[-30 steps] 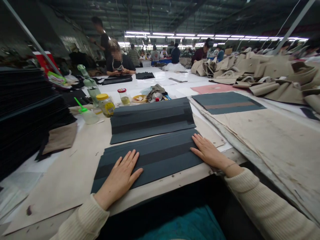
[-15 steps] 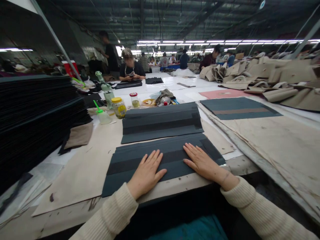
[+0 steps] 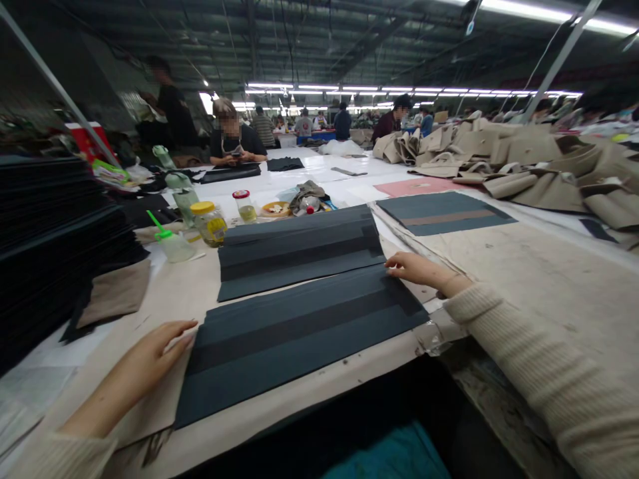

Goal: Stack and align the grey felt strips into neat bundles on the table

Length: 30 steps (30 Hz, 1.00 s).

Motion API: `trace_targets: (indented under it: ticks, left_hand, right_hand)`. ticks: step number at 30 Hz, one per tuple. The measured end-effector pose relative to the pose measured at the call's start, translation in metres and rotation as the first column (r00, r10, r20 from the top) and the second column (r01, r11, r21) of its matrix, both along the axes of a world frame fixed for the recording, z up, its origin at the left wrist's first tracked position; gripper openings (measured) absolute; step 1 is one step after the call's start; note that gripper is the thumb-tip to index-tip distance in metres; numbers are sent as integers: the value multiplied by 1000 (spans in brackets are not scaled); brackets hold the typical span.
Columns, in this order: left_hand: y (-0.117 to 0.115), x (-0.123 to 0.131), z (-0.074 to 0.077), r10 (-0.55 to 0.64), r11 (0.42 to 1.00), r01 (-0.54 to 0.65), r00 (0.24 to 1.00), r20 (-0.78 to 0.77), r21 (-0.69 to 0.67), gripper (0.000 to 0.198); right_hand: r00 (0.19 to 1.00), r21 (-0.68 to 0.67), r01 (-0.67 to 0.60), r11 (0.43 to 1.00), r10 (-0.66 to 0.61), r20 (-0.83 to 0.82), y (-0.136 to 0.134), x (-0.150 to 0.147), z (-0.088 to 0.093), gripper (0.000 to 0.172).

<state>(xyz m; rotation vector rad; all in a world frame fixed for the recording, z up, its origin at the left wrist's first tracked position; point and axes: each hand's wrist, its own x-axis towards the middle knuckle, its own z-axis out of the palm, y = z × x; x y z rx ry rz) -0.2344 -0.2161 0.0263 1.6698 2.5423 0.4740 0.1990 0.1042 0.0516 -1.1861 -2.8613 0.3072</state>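
Observation:
A dark teal panel with a black strip (image 3: 299,329) lies flat at the table's near edge. My left hand (image 3: 150,356) is beside its left end, fingers stretched towards the edge, thumb apart, holding nothing. At the panel's far right corner is my right hand (image 3: 412,268), its fingers bent and close together over the edge; whether they pinch the panel is too small to tell. Just behind lies a second stack of similar dark panels (image 3: 299,249). Farther right rests another teal panel with a brown strip (image 3: 439,214).
Tall dark stack (image 3: 44,246) at left, with a brown cloth piece (image 3: 114,293) beside it. A green-tipped bottle (image 3: 174,246), a yellow-lidded jar (image 3: 210,226) and a red-lidded jar (image 3: 244,207) stand behind. Beige bags (image 3: 524,156) are heaped right. A person (image 3: 234,136) sits across the table.
Both hands have left the middle of the near panel: my left hand moved to its left end, my right hand to its far right corner. The view has turned slightly right.

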Motion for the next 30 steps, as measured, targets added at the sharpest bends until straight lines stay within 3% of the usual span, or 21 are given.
trace_targets:
  ticks: [3,7,11,15,21,30]
  left_hand:
    - [23,-6,-4,-64,997,68,989,134,-28,50]
    - [41,-15,-8,-80,990,99,982,173,-104,45]
    - [50,-18,1,-71,971,109,981,179,-213,35]
    - [56,-11,12,-50,948,118,973,226,-295,26]
    - [53,0,20,4,968,81,942,336,-238,38]
    - [46,-2,13,26,981,30,957,287,-189,38]
  right_hand:
    - [999,-116,-16,993,21,36,21,-11,-9,28]
    - [994,-205,-2,979,24,106,31,-20,-13,26]
    - [988,-230,-13,973,48,147,32,-22,-8,21]
    - [999,-247,2,969,9,46,33,-20,-10,33]
    - [998,-331,62,942,-58,21,38,-12,-20,36]
    - [1000,-379,23,925,-23,4,39,-10,-16,38]
